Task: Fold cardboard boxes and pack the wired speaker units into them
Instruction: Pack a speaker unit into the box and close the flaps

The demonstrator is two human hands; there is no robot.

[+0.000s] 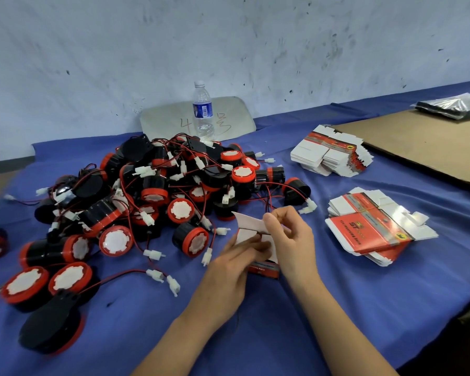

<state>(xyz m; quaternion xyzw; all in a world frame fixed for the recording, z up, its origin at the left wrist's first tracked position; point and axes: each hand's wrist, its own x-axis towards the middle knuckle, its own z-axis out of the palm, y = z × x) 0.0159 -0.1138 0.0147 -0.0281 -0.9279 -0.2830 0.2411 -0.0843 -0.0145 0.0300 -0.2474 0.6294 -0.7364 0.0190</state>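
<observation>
A small red and white cardboard box point(265, 268) stands on the blue cloth in front of me, its white top flaps point(248, 223) raised. My left hand point(234, 264) holds the box from the left with fingers on a flap. My right hand point(291, 234) pinches the upper flap between thumb and fingers. A big heap of black and red wired speaker units point(158, 196) with white connectors lies to the left. Two stacks of flat unfolded boxes lie to the right, the near stack point(375, 229) and the far stack point(329, 154).
A water bottle point(203, 111) stands behind the heap against a grey board point(236, 118) leaning on the wall. A brown cardboard sheet point(423, 142) covers the table's far right, with a dark plastic bag point(456, 105) on it. The table edge drops off at lower right.
</observation>
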